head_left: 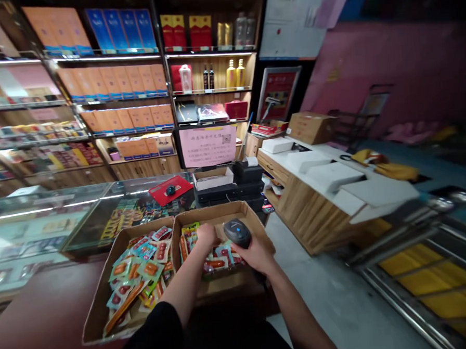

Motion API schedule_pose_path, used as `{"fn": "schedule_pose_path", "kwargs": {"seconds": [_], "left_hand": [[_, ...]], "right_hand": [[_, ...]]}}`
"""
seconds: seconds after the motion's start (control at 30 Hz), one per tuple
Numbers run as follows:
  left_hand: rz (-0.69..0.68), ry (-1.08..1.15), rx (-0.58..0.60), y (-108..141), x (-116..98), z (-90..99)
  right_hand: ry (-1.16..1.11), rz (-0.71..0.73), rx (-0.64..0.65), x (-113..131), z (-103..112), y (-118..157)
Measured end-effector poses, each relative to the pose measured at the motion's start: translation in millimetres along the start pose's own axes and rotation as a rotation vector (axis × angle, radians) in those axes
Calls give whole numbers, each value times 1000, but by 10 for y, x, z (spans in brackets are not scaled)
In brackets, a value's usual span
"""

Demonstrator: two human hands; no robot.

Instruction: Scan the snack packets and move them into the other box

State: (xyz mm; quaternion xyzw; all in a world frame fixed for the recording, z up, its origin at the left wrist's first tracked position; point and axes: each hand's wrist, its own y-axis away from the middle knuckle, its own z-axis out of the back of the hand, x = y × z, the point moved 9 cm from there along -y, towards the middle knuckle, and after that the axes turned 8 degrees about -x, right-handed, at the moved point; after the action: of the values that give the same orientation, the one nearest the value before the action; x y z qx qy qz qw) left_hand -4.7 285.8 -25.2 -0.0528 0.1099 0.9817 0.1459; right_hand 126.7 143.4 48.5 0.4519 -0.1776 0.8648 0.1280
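My right hand [257,255] is wrapped round the handle of a dark barcode scanner [237,232], whose head has a small blue light on top. It is over the right side of a cardboard box [235,212]. My left hand [207,235] reaches into the same box, fingers curled down among packaged sausages [217,264]; whatever they grip is hidden behind the hand. To the left, touching this box, is a second cardboard box [102,285] full of loose snack packets [134,271] in clear, green and blue wrappers, with a long sausage stick [124,308] near its front.
A glass display counter [68,204] runs along the left. Behind the boxes stand a monitor with a pink notice [208,147], a white tray [213,179] and a red mat [170,191] with a mouse. At right are a wooden cabinet [309,212] and a metal-framed cart [403,290].
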Motion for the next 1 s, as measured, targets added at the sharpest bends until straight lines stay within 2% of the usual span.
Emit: {"fn": "schedule_pose_path", "kwargs": {"seconds": [0.17,0.27,0.37,0.5,0.57,0.67,0.73,0.8,1.0], "left_hand": [[-189,-85,18,-86,-280,-162],[-221,3,-6,-136,-285,-188],[-139,257,-46,-248,-103,-132],[7,774,-60,-428,242,-15],[64,1062,11,-480,339,-17],[87,1395,191,-466,315,-53],[88,1532,258,-430,281,-44],[112,1612,271,-405,284,-29],[184,1679,174,-389,400,23]], "right_hand": [[15,-134,-17,-174,-36,77],[-5,-211,-35,-176,-34,140],[-23,-258,-59,-147,-36,209],[-48,-305,-83,-195,-95,306],[-61,-321,-90,-228,-136,350],[-45,-354,-101,-233,-161,401],[-33,-372,-91,-194,-164,417],[-26,-376,-70,-140,-163,415],[-67,-343,-6,-67,-197,385]]}}
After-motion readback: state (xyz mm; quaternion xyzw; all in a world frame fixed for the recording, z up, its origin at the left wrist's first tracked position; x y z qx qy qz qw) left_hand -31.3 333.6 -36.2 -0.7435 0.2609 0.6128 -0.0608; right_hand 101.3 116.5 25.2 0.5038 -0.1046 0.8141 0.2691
